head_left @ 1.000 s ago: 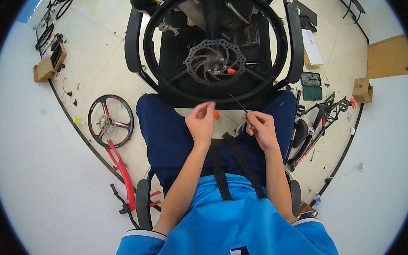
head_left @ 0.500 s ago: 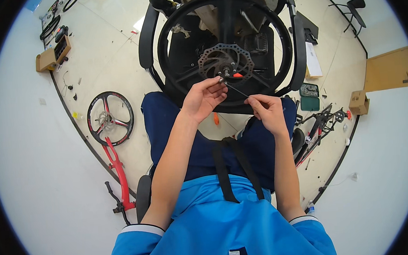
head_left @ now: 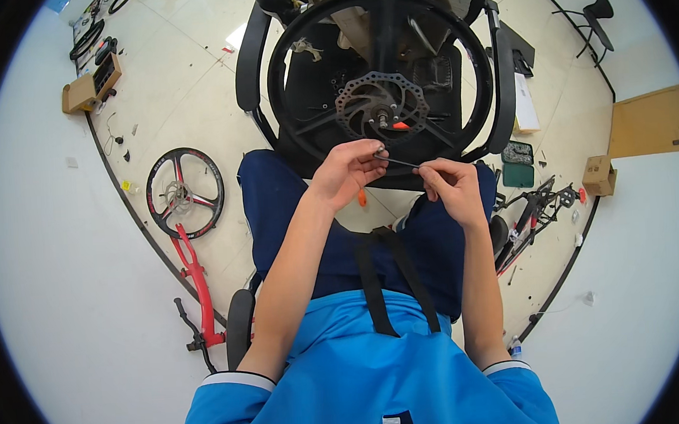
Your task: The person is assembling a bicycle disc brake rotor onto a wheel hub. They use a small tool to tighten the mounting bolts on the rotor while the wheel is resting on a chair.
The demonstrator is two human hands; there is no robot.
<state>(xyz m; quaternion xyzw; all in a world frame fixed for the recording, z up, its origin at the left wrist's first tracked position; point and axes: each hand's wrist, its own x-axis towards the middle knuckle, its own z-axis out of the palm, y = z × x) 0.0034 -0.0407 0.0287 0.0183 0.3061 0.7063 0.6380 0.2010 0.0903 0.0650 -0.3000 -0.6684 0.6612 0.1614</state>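
Note:
My left hand (head_left: 347,176) is closed in a pinch on a small shiny metal piece (head_left: 381,149), perhaps a bolt. A thin dark hex key (head_left: 402,162) reaches from that piece to my right hand (head_left: 455,191), whose fingers and thumb pinch its other end. Just beyond my fingers, a black spoked wheel (head_left: 481,79) lies flat across the seat of an office chair. On its hub sits a steel brake disc rotor (head_left: 346,109), with the axle end pointing up. My hands are apart from the rotor.
The chair's armrests (head_left: 255,58) flank the wheel. Small loose parts and an orange-red piece (head_left: 401,126) show through the spokes. On the floor, a red-trimmed wheel (head_left: 185,194) and red frame part (head_left: 196,275) lie left; a green tool case (head_left: 518,164) and a bike frame (head_left: 538,211) lie right.
My hands have drawn back from the rotor toward me, and the hex key lies flatter between them. The whole view has shifted slightly.

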